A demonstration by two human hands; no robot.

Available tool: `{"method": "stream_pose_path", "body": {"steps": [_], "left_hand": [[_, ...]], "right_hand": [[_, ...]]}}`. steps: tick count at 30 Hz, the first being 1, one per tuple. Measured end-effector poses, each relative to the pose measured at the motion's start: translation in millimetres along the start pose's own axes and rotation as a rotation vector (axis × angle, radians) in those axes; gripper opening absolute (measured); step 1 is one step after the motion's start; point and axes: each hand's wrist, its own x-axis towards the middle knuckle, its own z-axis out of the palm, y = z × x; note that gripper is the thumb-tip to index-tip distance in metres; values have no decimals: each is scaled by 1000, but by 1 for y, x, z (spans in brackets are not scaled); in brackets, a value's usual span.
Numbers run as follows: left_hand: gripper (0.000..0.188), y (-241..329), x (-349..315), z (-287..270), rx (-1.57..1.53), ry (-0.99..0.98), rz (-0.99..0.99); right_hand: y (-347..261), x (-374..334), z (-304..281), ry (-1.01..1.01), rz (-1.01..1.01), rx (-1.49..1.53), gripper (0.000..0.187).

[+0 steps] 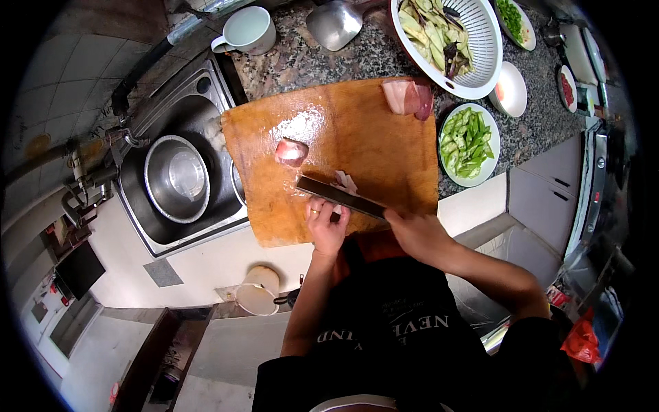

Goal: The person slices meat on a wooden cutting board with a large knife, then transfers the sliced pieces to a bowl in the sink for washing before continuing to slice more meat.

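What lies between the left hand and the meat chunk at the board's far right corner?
In the head view: the knife blade, then small meat pieces, then bare cutting board.

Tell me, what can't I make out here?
In the head view:
- Knife: handle covered by the right hand.
- Meat beside the knife: partly hidden by it and the left hand.
- Metal spatula: handle end cut off by top edge.
- Red food on rightmost plate: too small to identify.

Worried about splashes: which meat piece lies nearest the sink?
The chunk beyond the knife's tip; the meat beside the blade and the far-right chunk lie farther right.
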Motion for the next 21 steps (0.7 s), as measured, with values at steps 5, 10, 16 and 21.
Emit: {"method": "stream_pose_path", "body": {"steps": [5, 10, 16, 21], "left_hand": [[22, -2, -2, -1, 0, -1, 53], [21, -2, 2, 4, 23, 72, 53], [23, -4, -6, 0, 89, 56, 82], [27, -4, -6, 0, 67, 46, 105]], "right_hand": [[-14, 23, 19, 104, -79, 34, 14], [-13, 25, -1, 82, -61, 27, 13], [-19, -19, -37, -191, 127, -71, 12], [-12, -40, -28, -130, 78, -30, 12]]}}
